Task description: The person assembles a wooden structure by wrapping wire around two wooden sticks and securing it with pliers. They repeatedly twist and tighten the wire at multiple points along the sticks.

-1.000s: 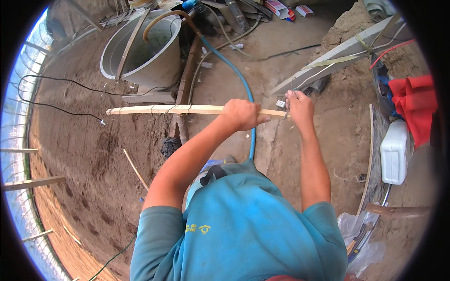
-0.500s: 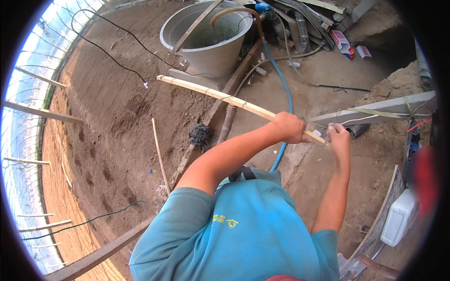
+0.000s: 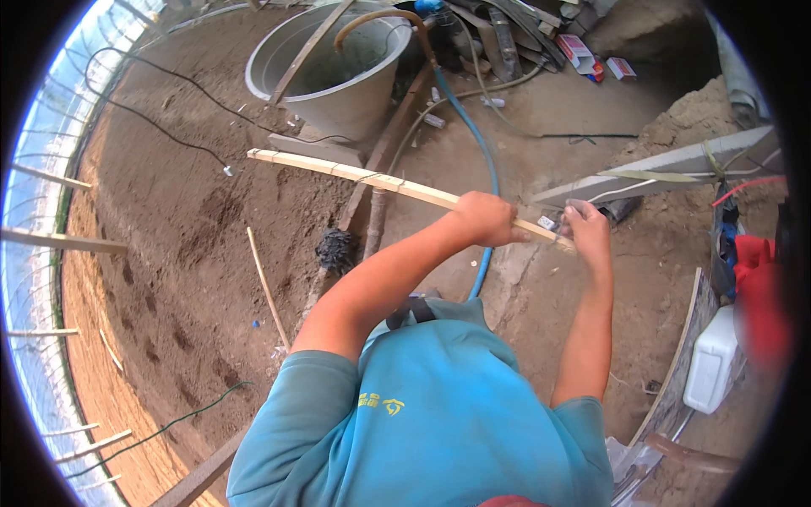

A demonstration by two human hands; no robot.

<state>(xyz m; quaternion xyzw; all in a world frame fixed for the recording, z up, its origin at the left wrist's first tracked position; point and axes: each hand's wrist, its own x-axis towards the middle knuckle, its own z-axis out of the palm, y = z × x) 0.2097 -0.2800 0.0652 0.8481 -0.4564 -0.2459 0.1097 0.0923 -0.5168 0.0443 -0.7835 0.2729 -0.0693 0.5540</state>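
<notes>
My left hand is wrapped round a long pale wooden strip near its right end. The strip slants from upper left down to the right, with thin dark ties looped around it. Just past the strip's right end is my right hand, its thumb and fingers pinched together. Whatever lies between those fingertips is too small to make out.
A big grey tub stands at the back with a board across it and a brown hose in it. A blue hose runs toward me. A concrete beam lies to the right, and a white jug is near the right edge.
The view has shifted, so the scene sits further left. My left hand keeps its hold on the strip. A thin wire loop seen above my right fingers earlier no longer shows clearly.
</notes>
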